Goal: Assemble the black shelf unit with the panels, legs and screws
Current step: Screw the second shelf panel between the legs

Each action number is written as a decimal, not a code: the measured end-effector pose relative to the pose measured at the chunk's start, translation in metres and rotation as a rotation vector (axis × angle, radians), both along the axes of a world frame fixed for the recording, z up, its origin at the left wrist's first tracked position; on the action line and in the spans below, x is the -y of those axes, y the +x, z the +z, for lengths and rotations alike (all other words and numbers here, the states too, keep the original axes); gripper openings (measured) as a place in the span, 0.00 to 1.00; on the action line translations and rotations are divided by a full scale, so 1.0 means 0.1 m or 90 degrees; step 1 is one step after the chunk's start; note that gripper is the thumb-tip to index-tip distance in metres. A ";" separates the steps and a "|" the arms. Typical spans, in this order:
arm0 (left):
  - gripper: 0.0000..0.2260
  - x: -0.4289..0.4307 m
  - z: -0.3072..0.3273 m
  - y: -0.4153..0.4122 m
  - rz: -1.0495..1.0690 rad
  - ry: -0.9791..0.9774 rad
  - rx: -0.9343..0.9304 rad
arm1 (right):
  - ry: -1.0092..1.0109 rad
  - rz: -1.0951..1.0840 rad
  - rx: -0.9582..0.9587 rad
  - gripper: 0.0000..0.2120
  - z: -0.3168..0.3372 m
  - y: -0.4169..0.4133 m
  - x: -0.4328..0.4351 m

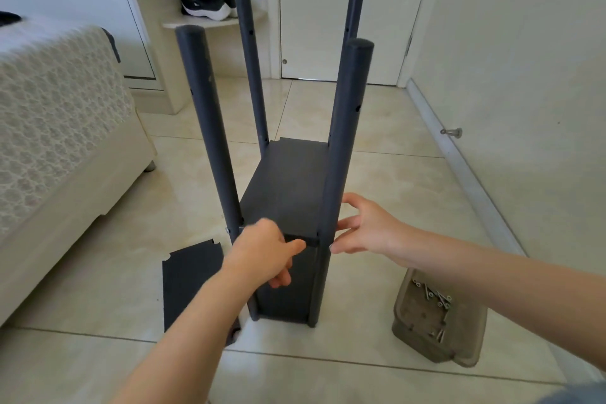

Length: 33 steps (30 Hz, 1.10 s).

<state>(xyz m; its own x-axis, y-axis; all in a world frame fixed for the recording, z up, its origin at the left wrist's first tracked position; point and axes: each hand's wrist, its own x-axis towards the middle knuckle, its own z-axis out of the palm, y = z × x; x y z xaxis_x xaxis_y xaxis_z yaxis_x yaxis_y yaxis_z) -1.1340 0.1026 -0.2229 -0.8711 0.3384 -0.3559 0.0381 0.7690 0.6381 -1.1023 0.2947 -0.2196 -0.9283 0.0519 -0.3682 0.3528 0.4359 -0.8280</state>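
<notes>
The black shelf unit stands upright on the tiled floor: several round legs, the near right leg point(342, 154) and near left leg point(210, 128) closest to me, with a black panel point(288, 187) fixed between them. My left hand point(265, 252) grips the panel's front edge, thumb on the edge and fingers curled underneath. At the near right leg, level with the panel's corner, my right hand point(367, 226) pinches something small that I cannot make out. A loose black panel point(190, 282) lies flat on the floor to the left. Screws point(436, 300) lie in a clear plastic tray point(423, 334) at the right.
A bed point(65, 128) with a lace cover fills the left side. A white wall with a door stopper point(452, 132) runs along the right. Black sneakers point(206, 2) sit on a low corner shelf behind the unit, beside a closed white door point(344, 26).
</notes>
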 end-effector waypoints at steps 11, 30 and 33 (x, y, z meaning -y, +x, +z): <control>0.30 -0.15 -0.26 -0.10 -0.257 -0.061 -0.334 | -0.099 -0.061 0.057 0.42 -0.01 -0.01 -0.04; 0.19 -0.18 -0.33 -0.01 -0.203 -0.003 -0.404 | -0.254 -0.189 0.113 0.17 -0.32 -0.38 -0.06; 0.18 -0.18 -0.33 0.01 -0.205 -0.007 -0.403 | -0.283 -0.211 0.112 0.14 -0.28 -0.43 -0.02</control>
<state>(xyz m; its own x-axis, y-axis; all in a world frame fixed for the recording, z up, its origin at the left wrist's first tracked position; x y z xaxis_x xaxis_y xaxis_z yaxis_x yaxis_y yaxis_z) -1.1332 0.1208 -0.2556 -0.7694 0.6126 0.1807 0.6251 0.6641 0.4102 -1.1454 0.2972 -0.2475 -0.8121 0.1340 -0.5680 0.5595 -0.0978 -0.8230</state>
